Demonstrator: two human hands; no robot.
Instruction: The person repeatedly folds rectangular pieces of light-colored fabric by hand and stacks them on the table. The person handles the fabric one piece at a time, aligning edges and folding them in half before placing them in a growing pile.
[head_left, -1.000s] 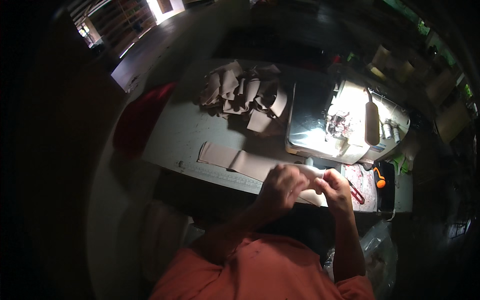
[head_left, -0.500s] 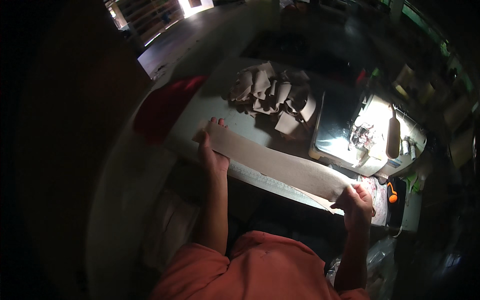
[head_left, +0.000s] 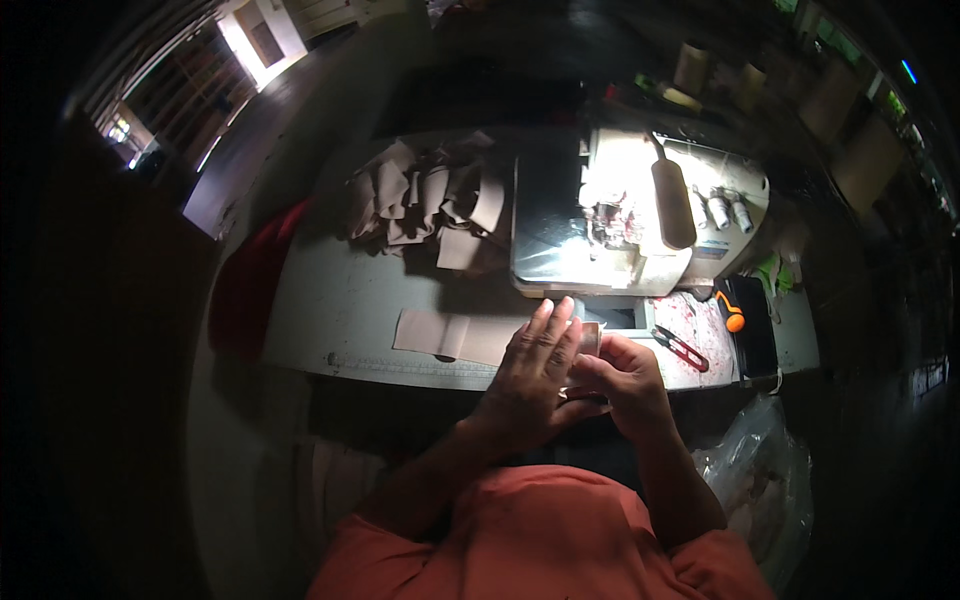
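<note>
A beige fabric strip [head_left: 480, 338] lies along the near edge of the pale table, its right end bent up between my hands. My left hand [head_left: 530, 375] rests over that end with its fingers stretched out and close together. Beside it, my right hand [head_left: 628, 383] pinches the raised end between thumb and fingers. Part of the strip is hidden beneath my left hand. Just beyond my hands stands a brightly lit sewing machine [head_left: 712, 262].
A heap of beige fabric pieces [head_left: 430, 205] lies left of the machine. Red-handled thread snips [head_left: 684, 349] and a black case [head_left: 752, 345] with an orange-ended tool [head_left: 733, 318] sit at right. A measuring tape [head_left: 410, 369] runs along the front edge. A clear plastic bag [head_left: 770, 460] hangs below.
Half a second ago the strip was stretched between my spread hands. My left hand has come across to my right hand, and the strip's left part now lies on the table.
</note>
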